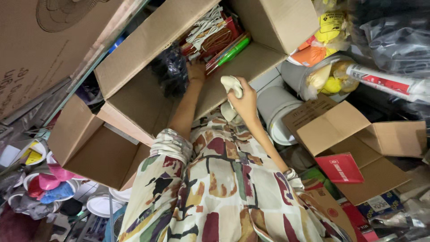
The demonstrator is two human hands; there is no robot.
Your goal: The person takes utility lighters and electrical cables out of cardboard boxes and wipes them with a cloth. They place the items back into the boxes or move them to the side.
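A pale tiled floor (pixel 268 77) carried the clutter; a large open brown cardboard box (pixel 148 96) lay on it, tipped on its side; a white plastic bucket (pixel 273 110) stood just beside it; a smaller open cardboard box (pixel 354 143) sat near the bucket; white round bowls (pixel 99 205) rested lower left.

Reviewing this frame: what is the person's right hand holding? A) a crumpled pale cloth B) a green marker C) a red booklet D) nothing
A: the right hand is closed around a crumpled pale cloth at the edge of the open cardboard box, while the left hand reaches inside the box next to a dark plastic bag.
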